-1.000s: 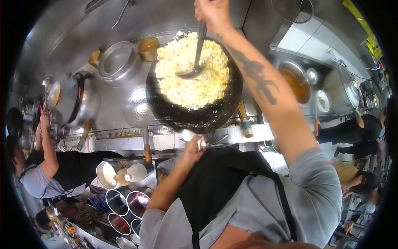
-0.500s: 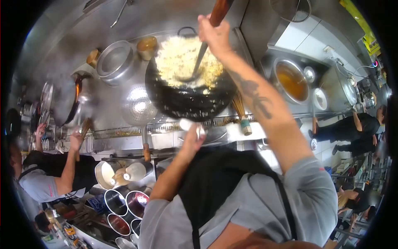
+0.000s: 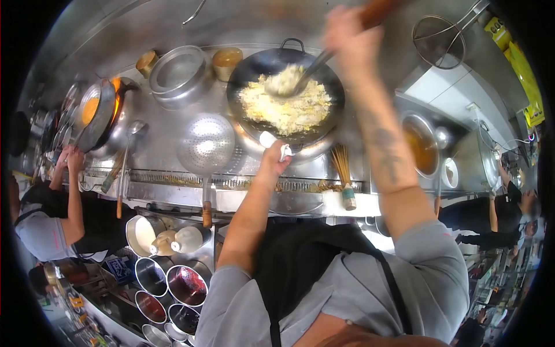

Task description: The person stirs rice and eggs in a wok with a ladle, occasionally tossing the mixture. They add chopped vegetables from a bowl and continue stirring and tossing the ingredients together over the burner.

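Fried rice with yellow bits (image 3: 289,111) lies in a black wok (image 3: 243,78) on the stove. My left hand (image 3: 274,159) is closed on a white cloth (image 3: 268,139) around the wok's near handle. Above and right of the wok, my right hand (image 3: 354,43), slightly blurred, grips the wooden handle (image 3: 378,11) of a ladle. The ladle's bowl (image 3: 283,84) is over the rice with some rice in it.
A perforated skimmer (image 3: 206,141) lies left of the wok, metal bowls (image 3: 180,74) behind it. A bamboo brush (image 3: 342,173) rests at the front right. At the left, a co-worker (image 3: 60,222) holds another wok (image 3: 98,115). Soup pot (image 3: 417,144) stands right.
The wok has tilted back down and settled, its rice now in the middle. My right hand has moved right with the ladle, which now lifts rice. The co-worker's hands have come together at their wok.
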